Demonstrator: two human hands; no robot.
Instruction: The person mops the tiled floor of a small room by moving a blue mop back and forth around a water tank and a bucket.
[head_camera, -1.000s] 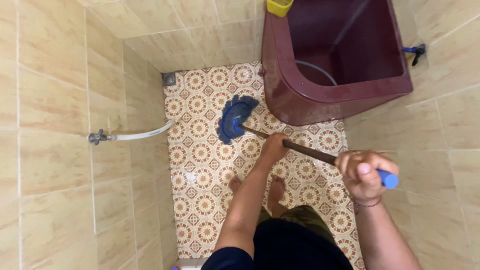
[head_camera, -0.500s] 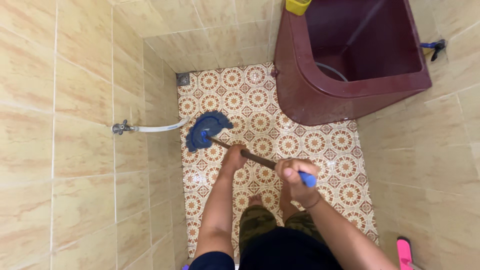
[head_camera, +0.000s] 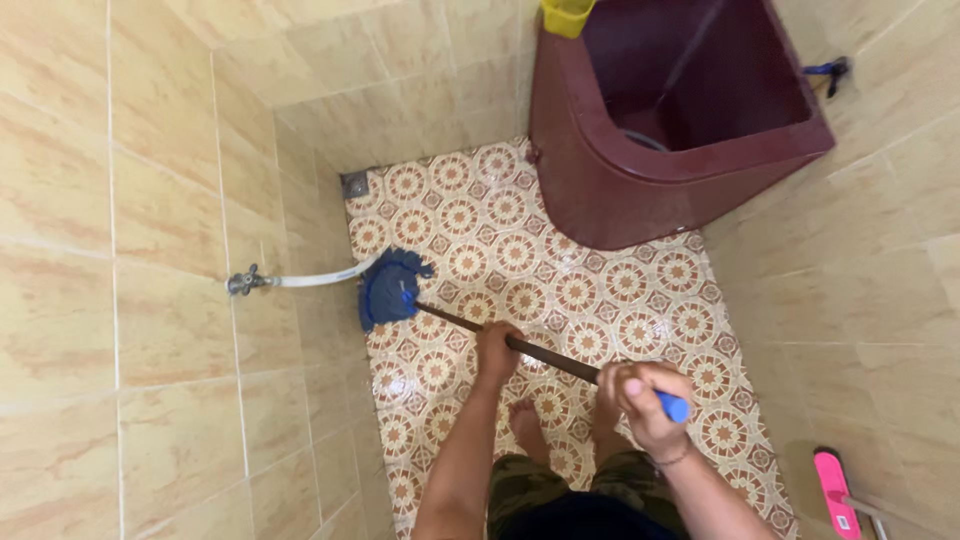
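Head view, looking straight down: we stand barefoot in a narrow tiled washroom with both hands clamped on a mop (head_camera: 470, 322). Our left hand (head_camera: 497, 346) is closed round the middle of the dark handle, and our right hand (head_camera: 645, 398) is closed round its upper end, just below the blue tip; the two hands are set apart along the shaft. We hold the handle slanted, running down and away to our left. Its blue head (head_camera: 388, 287) lies flat on the patterned floor (head_camera: 560, 260), pressed into the foot of the left wall (head_camera: 150, 230) and touching the end of a white hose (head_camera: 320, 277) that leads from a small tap (head_camera: 243, 282) on that wall. A floor drain (head_camera: 355, 184) sits in the far corner beyond the head. To the far right stands a dark red tub (head_camera: 640, 190), well apart from the mop, with a yellow cup (head_camera: 566, 15) at its rim. A pink brush (head_camera: 835, 492) lies low on our right.
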